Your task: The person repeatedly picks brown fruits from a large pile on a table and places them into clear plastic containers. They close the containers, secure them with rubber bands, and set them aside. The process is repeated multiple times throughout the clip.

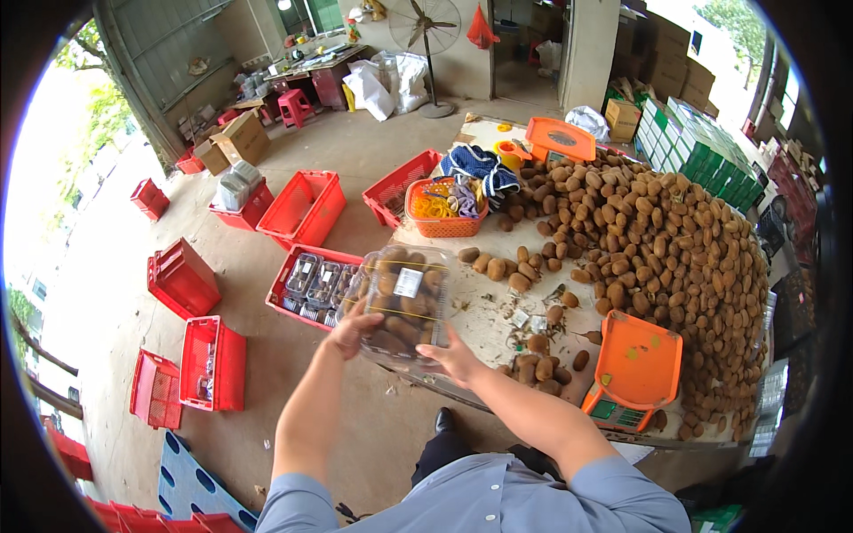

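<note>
Between both hands is a clear plastic clamshell box (403, 306) filled with brown kiwifruit, with yellow bands around it and a white label on its lid. My left hand (355, 331) grips its left side. On the lower right corner rests my right hand (454, 356), thumb on top. Behind its left edge more clear plastic with kiwifruit shows; whether that is a second box I cannot tell. Just beyond my left hand, a red plastic crate (280, 293) holds several filled clamshell boxes (324, 282). A large heap of loose kiwifruit (666, 246) covers the table's right side.
An orange-topped digital scale (636, 363) stands at the table's near edge, another orange scale (560, 138) at the far end. An orange basket (445, 226) holds yellow bands and cloth. Red crates (303, 206) and a blue pallet (193, 483) occupy the floor at left.
</note>
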Motion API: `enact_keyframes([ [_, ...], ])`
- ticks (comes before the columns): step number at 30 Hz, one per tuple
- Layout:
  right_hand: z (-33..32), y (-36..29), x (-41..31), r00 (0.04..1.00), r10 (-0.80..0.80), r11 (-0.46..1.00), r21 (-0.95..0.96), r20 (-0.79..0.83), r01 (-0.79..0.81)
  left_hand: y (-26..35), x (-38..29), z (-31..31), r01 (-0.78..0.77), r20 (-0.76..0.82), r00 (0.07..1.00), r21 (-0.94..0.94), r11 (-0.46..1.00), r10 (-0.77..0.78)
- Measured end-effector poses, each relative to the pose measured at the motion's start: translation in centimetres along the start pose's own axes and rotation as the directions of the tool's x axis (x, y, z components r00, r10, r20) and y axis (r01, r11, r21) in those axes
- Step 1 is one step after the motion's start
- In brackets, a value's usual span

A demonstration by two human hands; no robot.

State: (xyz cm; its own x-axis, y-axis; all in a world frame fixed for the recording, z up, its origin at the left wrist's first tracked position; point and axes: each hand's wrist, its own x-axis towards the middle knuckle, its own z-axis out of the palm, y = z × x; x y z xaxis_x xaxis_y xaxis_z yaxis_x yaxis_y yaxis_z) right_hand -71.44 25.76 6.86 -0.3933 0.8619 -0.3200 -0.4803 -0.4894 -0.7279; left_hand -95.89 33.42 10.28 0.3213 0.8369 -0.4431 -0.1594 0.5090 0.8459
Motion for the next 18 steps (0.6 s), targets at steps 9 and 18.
enact_keyframes([
  [9, 6.1, 4.9, 13.5, 0.982, 0.016, 0.919, -0.383, -0.188, -0.088, 4.1, 8.0, -14.3, 0.220, -0.054, 0.975, 0.268, 0.938, -0.214],
  [18, 5.3, 5.0, 14.3, 0.968, 0.032, 0.855, -0.494, -0.249, -0.155, 4.5, 9.9, -14.3, 0.369, -0.242, 0.927, 0.444, 0.817, -0.288],
])
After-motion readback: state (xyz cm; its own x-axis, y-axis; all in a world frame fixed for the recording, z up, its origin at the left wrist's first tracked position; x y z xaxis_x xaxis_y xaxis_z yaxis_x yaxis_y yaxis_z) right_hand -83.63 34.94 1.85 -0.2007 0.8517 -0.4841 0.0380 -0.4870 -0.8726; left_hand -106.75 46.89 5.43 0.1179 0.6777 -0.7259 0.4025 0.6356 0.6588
